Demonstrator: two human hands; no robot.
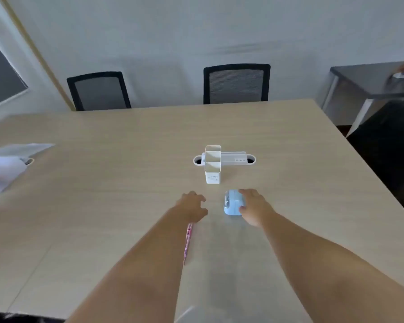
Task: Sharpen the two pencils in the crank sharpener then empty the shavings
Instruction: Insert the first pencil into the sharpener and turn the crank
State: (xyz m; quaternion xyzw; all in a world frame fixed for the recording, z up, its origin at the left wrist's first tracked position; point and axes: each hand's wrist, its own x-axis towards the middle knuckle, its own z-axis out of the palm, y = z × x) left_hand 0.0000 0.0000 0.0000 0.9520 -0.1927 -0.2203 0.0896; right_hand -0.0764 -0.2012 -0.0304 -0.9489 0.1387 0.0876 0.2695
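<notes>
A small light-blue crank sharpener point(231, 202) stands on the wooden table point(103, 183), just in front of a white two-compartment pen holder point(212, 165). My right hand point(254, 207) wraps its right side, thumb on the front corner and fingers over the top. My left hand point(193, 206) rests on the table a little to the left of the sharpener, fingers curled over the far ends of the pink pencils point(187, 241). The pencils lie lengthwise beside my left forearm, partly hidden under it. Whether the hand actually grips them is unclear.
A white cable-port cover point(233, 158) is set into the table behind the pen holder. Loose white papers point(7, 169) lie at the left edge. Two black mesh chairs point(236, 83) stand at the far side. A grey side table point(369, 81) is at the right, with another person's hand on it.
</notes>
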